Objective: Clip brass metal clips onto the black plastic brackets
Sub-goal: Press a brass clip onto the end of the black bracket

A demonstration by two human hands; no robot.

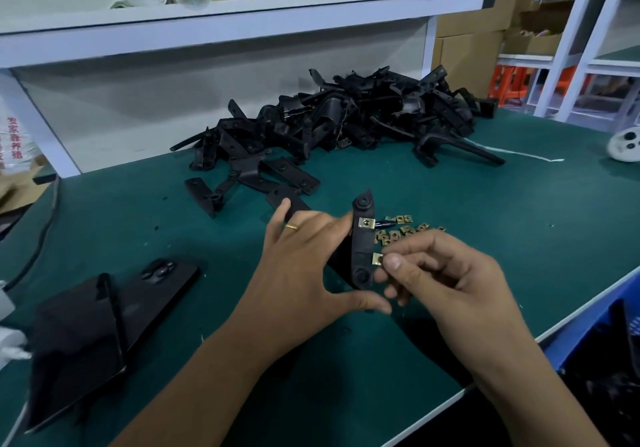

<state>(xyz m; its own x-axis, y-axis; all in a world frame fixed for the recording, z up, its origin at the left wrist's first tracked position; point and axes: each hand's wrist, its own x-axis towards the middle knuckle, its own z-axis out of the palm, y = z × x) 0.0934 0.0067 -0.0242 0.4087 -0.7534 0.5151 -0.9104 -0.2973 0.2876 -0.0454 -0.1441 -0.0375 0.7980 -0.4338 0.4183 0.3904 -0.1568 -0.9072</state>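
Brass clip (377, 259) sits pinched in the right hand (446, 273), touching the bracket (362, 242) edge just beside the thumb; one fitted clip (367, 223) sits above. The left hand (304, 266) grips the bracket, thumb under. Second clip seems in hand; next, push it home squarely. The bracket's far side and lower end are hidden. Spare clips (403, 230) lie beyond the fingertips, the pile (346, 124) farther off.

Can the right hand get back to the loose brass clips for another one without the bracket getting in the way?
Probably yes. The loose brass clips lie on the mat just beyond the right hand, right of the bracket that the left hand holds. Its fingers pinch a clip now.
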